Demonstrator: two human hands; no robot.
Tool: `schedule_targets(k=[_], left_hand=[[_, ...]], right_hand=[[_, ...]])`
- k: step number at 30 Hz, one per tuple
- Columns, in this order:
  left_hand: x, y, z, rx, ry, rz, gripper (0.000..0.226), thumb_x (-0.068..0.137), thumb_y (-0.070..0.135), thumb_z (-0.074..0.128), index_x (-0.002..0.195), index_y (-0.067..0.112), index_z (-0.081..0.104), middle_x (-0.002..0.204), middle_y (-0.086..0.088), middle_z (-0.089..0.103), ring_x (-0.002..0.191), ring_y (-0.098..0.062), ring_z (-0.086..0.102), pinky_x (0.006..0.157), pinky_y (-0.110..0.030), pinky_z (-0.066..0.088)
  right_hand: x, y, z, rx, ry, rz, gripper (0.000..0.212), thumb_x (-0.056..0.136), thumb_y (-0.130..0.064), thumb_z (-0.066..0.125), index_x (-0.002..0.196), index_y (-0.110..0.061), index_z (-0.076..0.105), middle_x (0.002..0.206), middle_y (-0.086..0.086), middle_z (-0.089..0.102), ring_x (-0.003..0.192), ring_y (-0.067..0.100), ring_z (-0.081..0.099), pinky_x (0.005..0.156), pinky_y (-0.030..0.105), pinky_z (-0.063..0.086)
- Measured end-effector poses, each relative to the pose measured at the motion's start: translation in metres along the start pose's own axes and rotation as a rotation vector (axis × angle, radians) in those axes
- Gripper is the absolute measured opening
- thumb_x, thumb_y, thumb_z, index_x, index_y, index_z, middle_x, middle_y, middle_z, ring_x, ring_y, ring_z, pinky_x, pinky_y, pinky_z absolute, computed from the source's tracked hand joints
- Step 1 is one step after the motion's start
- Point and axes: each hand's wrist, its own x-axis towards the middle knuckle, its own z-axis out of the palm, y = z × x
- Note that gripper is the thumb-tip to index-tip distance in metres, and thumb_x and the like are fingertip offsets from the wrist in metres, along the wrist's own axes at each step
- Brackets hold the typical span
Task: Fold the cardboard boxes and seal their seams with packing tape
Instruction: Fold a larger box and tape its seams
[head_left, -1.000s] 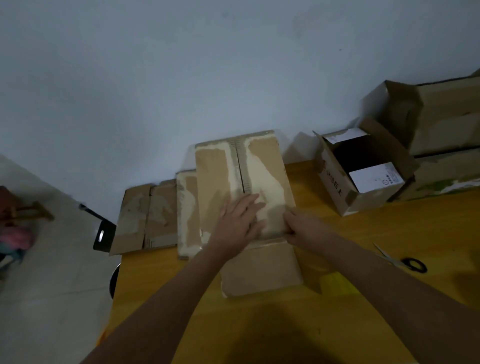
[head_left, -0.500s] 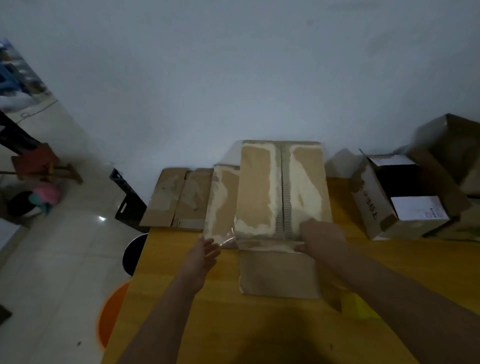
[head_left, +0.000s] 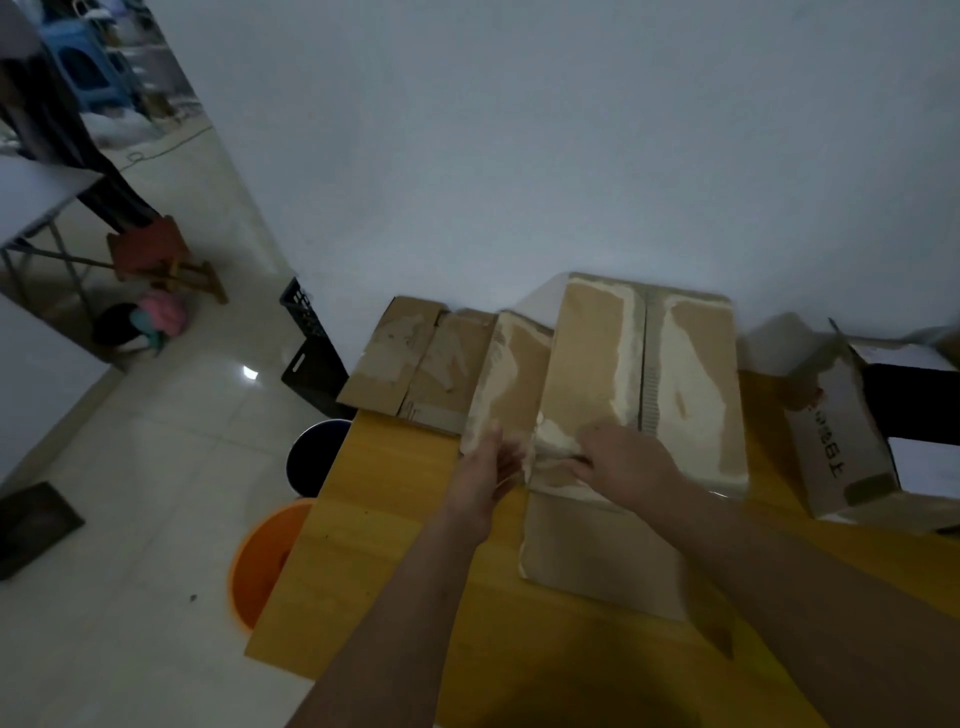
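Observation:
A flattened cardboard box (head_left: 597, 364) with torn pale patches and a centre seam lies on the yellow table (head_left: 389, 519), against the wall. Its near end overlaps another flat brown cardboard piece (head_left: 597, 556). My right hand (head_left: 623, 460) is at the box's near edge, left of the seam, with thumb and curled fingers pinching that edge. My left hand (head_left: 485, 467) is blurred, its fingers fairly straight and touching the box's near left corner. I cannot make out any tape roll.
More flattened boxes (head_left: 415, 364) lie at the table's far left corner. An open carton (head_left: 831, 441) stands at the right. Beside the table's left edge on the floor are an orange bucket (head_left: 260, 561), a dark stool (head_left: 311, 452) and a black crate (head_left: 306, 338).
My right hand has slid left along the box's near edge, from its right corner to left of the seam. My left hand has come up to the box's left corner. The view has swung left.

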Motion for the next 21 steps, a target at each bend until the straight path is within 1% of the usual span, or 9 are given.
schedule_targets(k=[3, 5, 7, 9, 11, 13, 16, 19, 21], left_hand=[[0.007, -0.003, -0.001, 0.028, 0.005, 0.096, 0.025, 0.097, 0.038, 0.06, 0.098, 0.017, 0.073, 0.095, 0.003, 0.072, 0.095, -0.013, 0.066, 0.077, -0.024, 0.05], [0.01, -0.004, -0.003, 0.038, 0.008, 0.151, 0.012, 0.094, 0.025, 0.066, 0.086, 0.018, 0.071, 0.083, 0.004, 0.068, 0.086, -0.012, 0.062, 0.075, -0.022, 0.049], [0.013, -0.007, -0.003, 0.048, 0.012, 0.213, 0.013, 0.092, 0.021, 0.068, 0.079, 0.019, 0.067, 0.08, 0.004, 0.065, 0.081, -0.01, 0.059, 0.076, -0.022, 0.049], [0.015, -0.01, -0.003, 0.045, 0.029, 0.274, 0.01, 0.092, 0.02, 0.069, 0.082, 0.015, 0.067, 0.081, 0.004, 0.064, 0.079, -0.007, 0.059, 0.077, -0.021, 0.049], [0.015, -0.015, -0.001, 0.034, 0.047, 0.337, 0.009, 0.093, 0.018, 0.067, 0.088, 0.011, 0.068, 0.082, 0.002, 0.064, 0.08, -0.006, 0.059, 0.077, -0.02, 0.05], [0.016, -0.018, 0.001, 0.029, 0.076, 0.378, 0.011, 0.094, 0.017, 0.065, 0.091, 0.007, 0.068, 0.083, 0.001, 0.065, 0.08, -0.005, 0.06, 0.075, -0.018, 0.05], [0.021, -0.021, 0.009, 0.044, 0.107, 0.393, 0.012, 0.096, 0.017, 0.063, 0.09, 0.008, 0.067, 0.08, 0.006, 0.065, 0.078, -0.002, 0.061, 0.071, -0.015, 0.049], [0.026, -0.026, 0.021, 0.019, 0.116, 0.389, 0.014, 0.096, 0.018, 0.062, 0.094, 0.005, 0.066, 0.082, 0.003, 0.064, 0.079, -0.005, 0.061, 0.069, -0.018, 0.049], [0.03, -0.029, 0.028, -0.002, 0.116, 0.379, 0.013, 0.098, 0.019, 0.06, 0.097, 0.008, 0.066, 0.084, 0.0, 0.062, 0.081, -0.01, 0.059, 0.071, -0.022, 0.05]], right_hand=[[0.008, -0.007, -0.001, 0.011, -0.034, 0.038, 0.041, 0.094, -0.057, 0.046, 0.101, -0.02, 0.061, 0.091, -0.001, 0.058, 0.082, 0.017, 0.059, 0.069, 0.031, 0.05], [0.011, -0.009, -0.003, -0.01, -0.041, 0.034, 0.042, 0.095, -0.056, 0.045, 0.102, -0.019, 0.062, 0.088, -0.002, 0.055, 0.078, 0.016, 0.055, 0.066, 0.029, 0.046], [0.012, -0.011, -0.006, -0.035, -0.045, 0.033, 0.042, 0.096, -0.056, 0.045, 0.102, -0.018, 0.062, 0.086, -0.002, 0.051, 0.074, 0.015, 0.05, 0.062, 0.028, 0.041], [0.013, -0.012, -0.007, -0.051, -0.04, 0.043, 0.043, 0.095, -0.056, 0.045, 0.104, -0.017, 0.062, 0.087, -0.001, 0.051, 0.076, 0.016, 0.052, 0.062, 0.028, 0.04], [0.013, -0.013, -0.008, -0.051, -0.036, 0.055, 0.044, 0.095, -0.056, 0.046, 0.106, -0.016, 0.062, 0.093, 0.001, 0.055, 0.085, 0.018, 0.059, 0.065, 0.028, 0.041], [0.014, -0.013, -0.007, -0.037, -0.044, 0.064, 0.043, 0.095, -0.055, 0.046, 0.108, -0.016, 0.062, 0.1, 0.002, 0.059, 0.09, 0.019, 0.061, 0.066, 0.029, 0.04], [0.014, -0.013, -0.005, -0.005, -0.043, 0.062, 0.042, 0.095, -0.054, 0.047, 0.109, -0.017, 0.062, 0.097, 0.002, 0.056, 0.081, 0.017, 0.055, 0.066, 0.027, 0.042], [0.015, -0.01, -0.003, 0.009, -0.056, 0.051, 0.041, 0.096, -0.052, 0.047, 0.111, -0.016, 0.06, 0.105, 0.003, 0.059, 0.09, 0.019, 0.06, 0.068, 0.028, 0.042], [0.017, -0.007, -0.001, 0.032, -0.055, 0.038, 0.039, 0.096, -0.049, 0.048, 0.115, -0.016, 0.059, 0.109, 0.003, 0.06, 0.097, 0.021, 0.061, 0.07, 0.028, 0.042]])
